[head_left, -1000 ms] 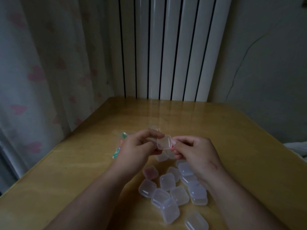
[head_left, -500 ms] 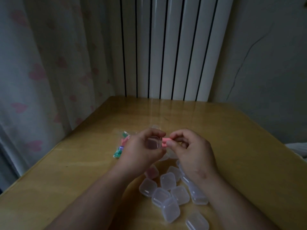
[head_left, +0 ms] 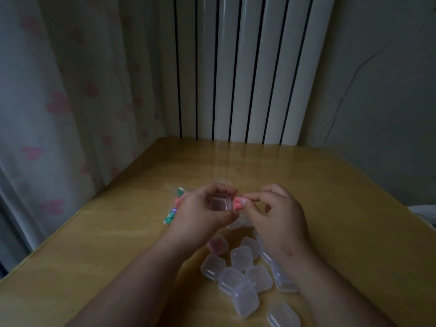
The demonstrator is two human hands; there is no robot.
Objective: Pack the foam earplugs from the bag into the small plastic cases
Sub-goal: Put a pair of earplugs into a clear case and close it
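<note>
No readable txt, labels, brands or nos. anywhere: nothing legible on the clear cases [head_left: 240, 258] lower centre, nor on the earplug bag [head_left: 175, 205] left of centre. Curtain [head_left: 56, 107], upper left, has pink hearts only, no lettering.

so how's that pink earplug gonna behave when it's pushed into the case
The pink earplug, pinched in the right hand, looks like soft foam, so it probably squashes and springs back. It seems very light. The case in the left hand looks rigid.
</note>
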